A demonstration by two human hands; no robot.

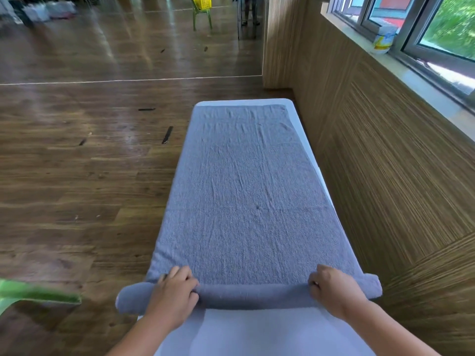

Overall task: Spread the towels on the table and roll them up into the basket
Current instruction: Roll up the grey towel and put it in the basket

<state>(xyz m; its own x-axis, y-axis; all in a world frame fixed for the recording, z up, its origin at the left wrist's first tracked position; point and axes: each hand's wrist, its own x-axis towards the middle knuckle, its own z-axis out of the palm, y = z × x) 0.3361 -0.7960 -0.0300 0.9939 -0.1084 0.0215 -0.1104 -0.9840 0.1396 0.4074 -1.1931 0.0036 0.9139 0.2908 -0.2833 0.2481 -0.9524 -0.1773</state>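
A grey towel lies spread flat along a narrow white table, reaching almost to its far end. Its near end is rolled into a thick tube lying across the table, and both tube ends stick out past the table's sides. My left hand presses on the left part of the roll with fingers curled over it. My right hand grips the right part the same way. No basket for the rolls is in view near the table.
A wood-panelled wall runs close along the table's right side, with a window sill above holding a container. Wooden floor lies to the left. A green object shows at lower left. A yellow basket sits on a green chair far back.
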